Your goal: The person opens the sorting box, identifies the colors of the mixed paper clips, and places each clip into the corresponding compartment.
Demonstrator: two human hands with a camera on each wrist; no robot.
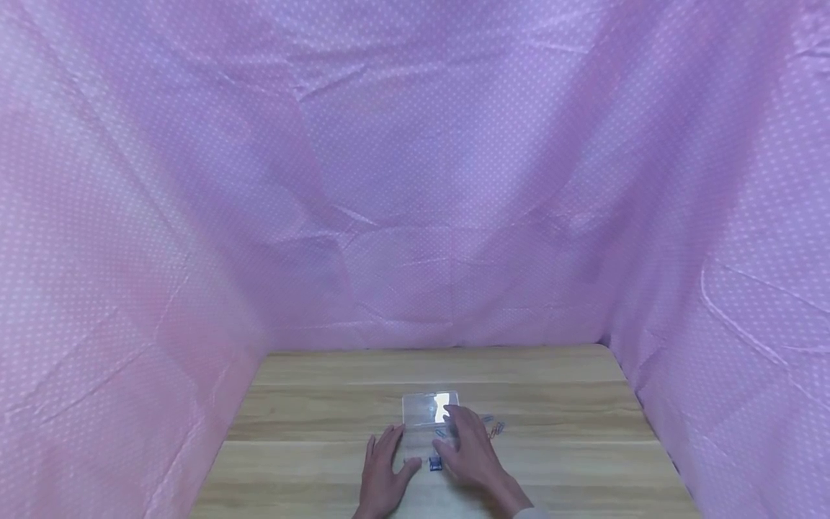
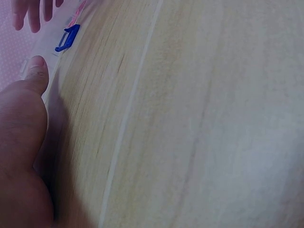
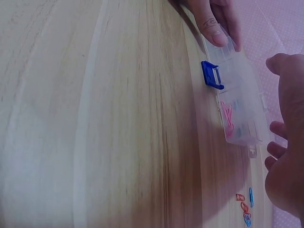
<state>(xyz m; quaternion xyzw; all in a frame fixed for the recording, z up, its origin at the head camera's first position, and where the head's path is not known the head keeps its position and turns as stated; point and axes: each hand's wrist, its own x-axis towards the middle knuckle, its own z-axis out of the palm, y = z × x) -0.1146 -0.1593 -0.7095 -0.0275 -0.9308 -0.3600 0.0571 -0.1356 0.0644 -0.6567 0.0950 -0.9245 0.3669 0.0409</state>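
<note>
A clear plastic box (image 3: 242, 121) with a blue latch (image 3: 211, 75) on its front lies on the wooden table. Pink paper clips (image 3: 228, 117) and some blue show through its right end. The clear lid (image 1: 418, 409) seems folded back on the far side. My left hand (image 1: 384, 472) holds the left end of the box, thumb at the front edge and fingers at the left side. Over the right part of the box, my right hand (image 1: 470, 447) hovers with thumb and fingers apart; nothing shows between them in the right wrist view.
Several loose orange and blue paper clips (image 3: 244, 207) lie on the table to the right of the box. Pink dotted cloth (image 1: 447, 281) hangs behind and at both sides of the wooden table (image 1: 311, 411).
</note>
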